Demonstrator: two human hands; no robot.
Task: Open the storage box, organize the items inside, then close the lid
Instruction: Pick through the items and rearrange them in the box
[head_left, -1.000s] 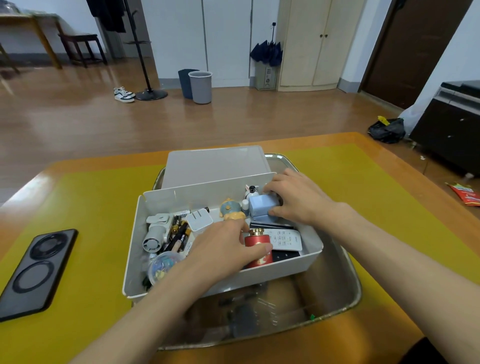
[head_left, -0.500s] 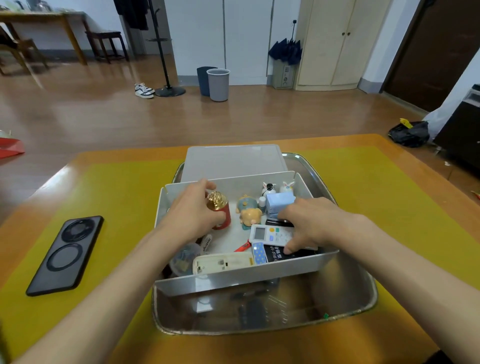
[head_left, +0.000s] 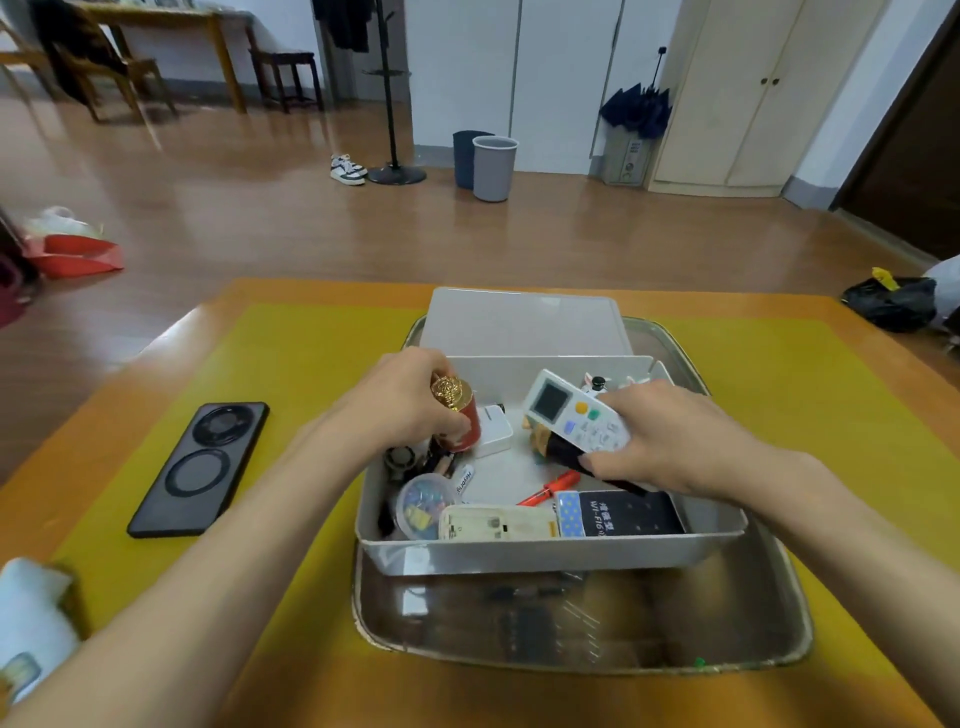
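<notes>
1. The open storage box (head_left: 545, 556), pale grey, sits inside a metal tray (head_left: 779, 613) on the yellow mat (head_left: 291, 374) of a wooden table.
2. Its lid (head_left: 524, 322) lies flat just behind the box, resting on the tray's far end.
3. The left hand (head_left: 400, 400) hovers over the box's far left corner, fingers curled round a small red bottle with a gold cap (head_left: 457, 410), held tilted.
4. The right hand (head_left: 670, 436) is over the right half of the box, fingers and thumb clamped on a white remote with a small screen (head_left: 571, 410) and something dark beneath it.
5. Along the box's near wall lie a cream-coloured remote (head_left: 498, 522) and, touching its right end, a black flat device (head_left: 628, 514).
6. An orange-handled tool (head_left: 550, 487) lies just behind those two; a round clear tub of coloured bits (head_left: 421, 504) sits at the near left corner.
7. A black phone (head_left: 200, 467) lies on the mat, well to the left of the box.
</notes>
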